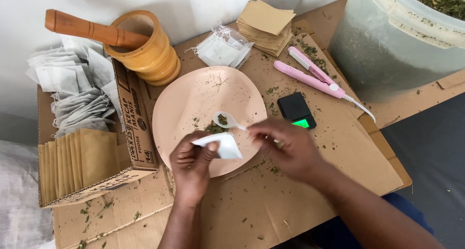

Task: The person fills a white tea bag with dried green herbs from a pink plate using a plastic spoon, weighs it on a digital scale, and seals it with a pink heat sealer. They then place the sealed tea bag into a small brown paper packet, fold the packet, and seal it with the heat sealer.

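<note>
**Spoon of dried herb held over plate, beside open tea bag**

Left hand (191, 164) pinches a small white filter bag (220, 145) between thumb and fingertips, its mouth turned toward the spoon. Right hand (286, 147) has its fingers closed on the handle of a white plastic spoon (227, 121); the bowl carries a small heap of dried green herb (222, 118) and hangs over the pink plate (193, 99), just above the bag. More crumbled herb lies on the plate under the spoon.

Nearby: black pocket scale (296, 111), pink heat sealer (312, 74), wooden mortar and pestle (140, 40), cardboard box (133, 132) of empty bags and envelopes.

Risk, as judged: the bag mouth looks narrow and soft. If the pinch lets it close, or the spoon tilts early, herb would fall on the plate, not in the bag. Flakes already scattered over the cardboard suggest such spills.
</note>
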